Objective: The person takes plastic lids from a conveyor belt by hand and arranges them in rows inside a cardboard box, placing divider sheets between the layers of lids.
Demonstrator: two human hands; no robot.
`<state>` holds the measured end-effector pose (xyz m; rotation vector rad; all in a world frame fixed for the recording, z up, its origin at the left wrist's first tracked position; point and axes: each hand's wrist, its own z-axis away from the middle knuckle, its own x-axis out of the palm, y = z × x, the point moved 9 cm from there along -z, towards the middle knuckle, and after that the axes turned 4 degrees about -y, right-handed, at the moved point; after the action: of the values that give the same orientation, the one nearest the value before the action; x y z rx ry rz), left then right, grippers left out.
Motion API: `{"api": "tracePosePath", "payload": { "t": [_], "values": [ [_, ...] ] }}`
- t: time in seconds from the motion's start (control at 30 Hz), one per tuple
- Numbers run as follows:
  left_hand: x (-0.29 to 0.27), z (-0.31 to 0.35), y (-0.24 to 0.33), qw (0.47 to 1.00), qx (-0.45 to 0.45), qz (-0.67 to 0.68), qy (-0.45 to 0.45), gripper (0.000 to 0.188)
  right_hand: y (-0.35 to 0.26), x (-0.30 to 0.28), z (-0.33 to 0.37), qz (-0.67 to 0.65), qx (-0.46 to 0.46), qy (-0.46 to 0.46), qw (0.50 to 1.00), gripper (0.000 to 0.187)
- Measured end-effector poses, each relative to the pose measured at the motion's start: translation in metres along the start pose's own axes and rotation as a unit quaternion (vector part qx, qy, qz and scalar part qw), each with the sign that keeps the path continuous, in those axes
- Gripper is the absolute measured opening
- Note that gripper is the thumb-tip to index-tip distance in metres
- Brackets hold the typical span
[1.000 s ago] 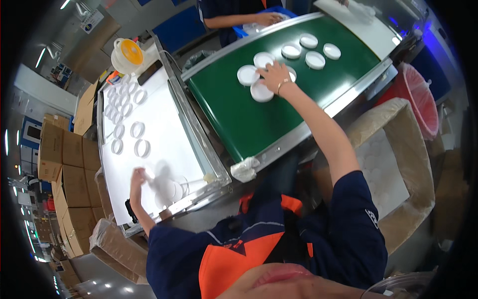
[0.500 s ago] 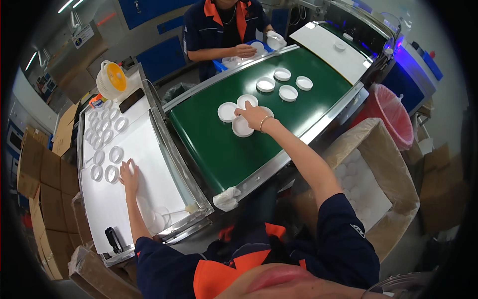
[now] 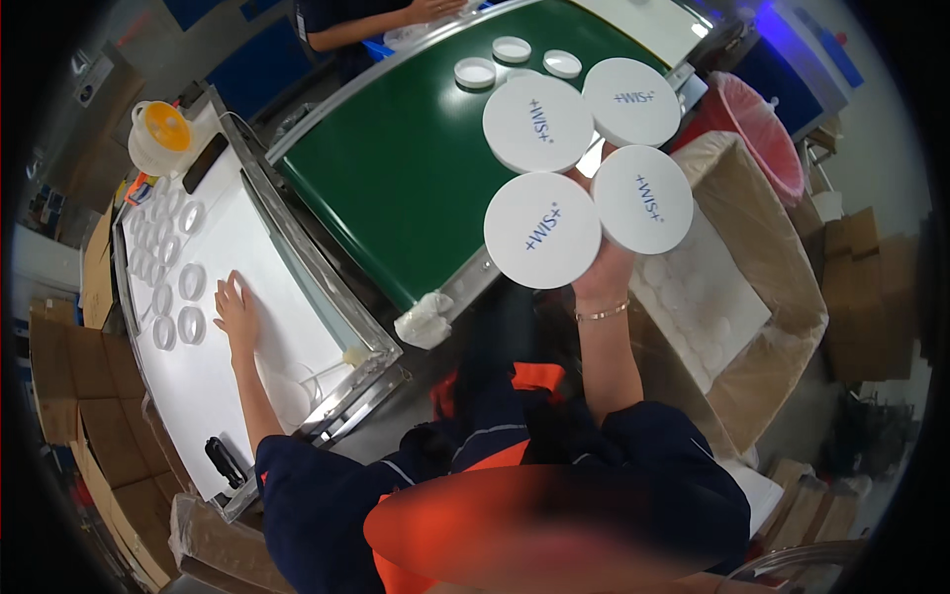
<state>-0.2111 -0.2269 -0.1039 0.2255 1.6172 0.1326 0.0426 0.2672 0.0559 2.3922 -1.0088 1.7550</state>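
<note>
Head view: the right hand (image 3: 602,275) is lifted close to the camera, right of the frame's middle, clamped on four white lids (image 3: 542,230) fanned out in a cluster. The lids cover most of the hand; only its heel and the braceleted wrist show below them. They sit above and in front of the hand, their flat printed faces turned up toward the lens, over the near edge of the green belt (image 3: 396,188).

The left hand (image 3: 237,312) lies flat with its fingers spread on the white table (image 3: 213,396) at the left of the frame, holding nothing. Clear rings (image 3: 191,282) stand in rows just to its left, the nearest almost at its fingertips.

Three more lids (image 3: 512,49) rest on the belt at the top of the frame. A cardboard box (image 3: 752,297) lined with a white sheet stands at the right, below the raised lids.

Half a second ago the right hand was stretched out on the belt over a group of lids; now it has come up with four of them. The left hand was on the table then too.
</note>
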Motion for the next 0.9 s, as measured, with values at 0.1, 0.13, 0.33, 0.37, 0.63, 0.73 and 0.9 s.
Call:
{"api": "tracePosePath", "payload": {
  "t": [0.1, 0.13, 0.33, 0.37, 0.63, 0.73, 0.9],
  "values": [
    [-0.001, 0.002, 0.013, 1.000, 0.015, 0.009, -0.016, 0.045, -0.003, 0.025, 0.015, -0.213, 0.007, -0.066, 0.975, 0.045],
    [-0.001, 0.002, 0.016, 1.000, 0.017, 0.011, -0.021, 0.045, -0.003, 0.030, 0.019, -0.275, 0.014, -0.070, 0.959, 0.046],
    [0.001, 0.009, 0.020, 0.999, 0.012, 0.007, -0.041, 0.045, 0.001, 0.036, 0.029, -0.312, 0.011, -0.039, 0.949, 0.047],
    [0.000, 0.010, 0.021, 0.999, 0.013, 0.006, -0.043, 0.045, 0.001, 0.035, 0.030, -0.312, 0.009, -0.037, 0.949, 0.047],
    [0.000, 0.010, 0.022, 0.997, 0.031, -0.001, -0.072, 0.046, 0.001, 0.039, 0.037, -0.310, 0.016, -0.074, 0.948, 0.049],
    [0.000, 0.008, 0.026, 0.997, 0.035, 0.005, -0.072, 0.046, -0.012, 0.060, 0.035, -0.096, -0.038, -0.085, 0.991, 0.043],
    [-0.002, 0.007, 0.031, 0.997, 0.048, -0.020, -0.055, 0.047, -0.016, 0.040, 0.037, -0.117, -0.050, -0.060, 0.990, 0.044]
  ]
}}
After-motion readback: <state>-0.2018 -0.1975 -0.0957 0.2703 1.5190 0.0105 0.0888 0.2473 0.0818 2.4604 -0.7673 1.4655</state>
